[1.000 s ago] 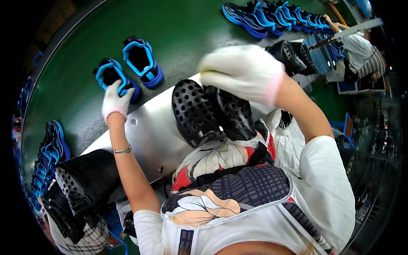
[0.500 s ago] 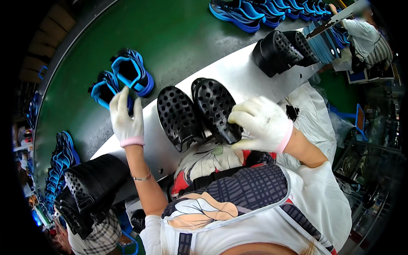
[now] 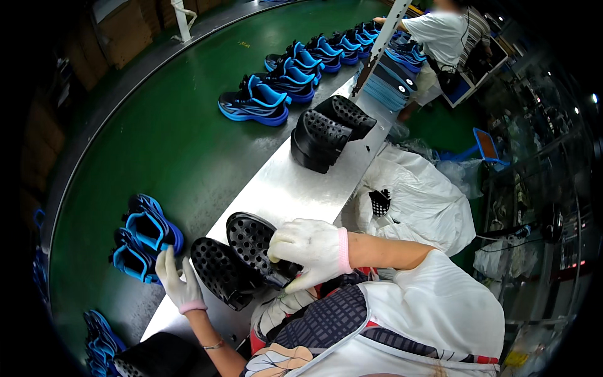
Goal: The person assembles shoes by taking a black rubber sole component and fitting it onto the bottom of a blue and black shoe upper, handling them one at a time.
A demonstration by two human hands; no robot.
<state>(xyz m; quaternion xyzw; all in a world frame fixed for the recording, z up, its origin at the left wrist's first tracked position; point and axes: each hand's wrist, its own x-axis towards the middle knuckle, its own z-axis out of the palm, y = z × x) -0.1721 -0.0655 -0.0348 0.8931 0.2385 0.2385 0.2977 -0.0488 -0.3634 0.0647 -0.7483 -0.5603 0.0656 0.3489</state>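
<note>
Head view shows me two black forms (image 3: 221, 271) outside the blue shoes (image 3: 167, 232), right hand (image 3: 309, 249) gripping one, other ungrasped, left hand (image 3: 179, 281) loosely spread.

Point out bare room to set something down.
The metal ledge is bare between the black shells at the right hand and the black stack; so is green tabletop left of the shoe row. Crowded: two shoes by the left hand.

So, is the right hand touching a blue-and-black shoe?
No, the right hand is on a perforated black piece, apart from the blue-and-black shoes.
</note>
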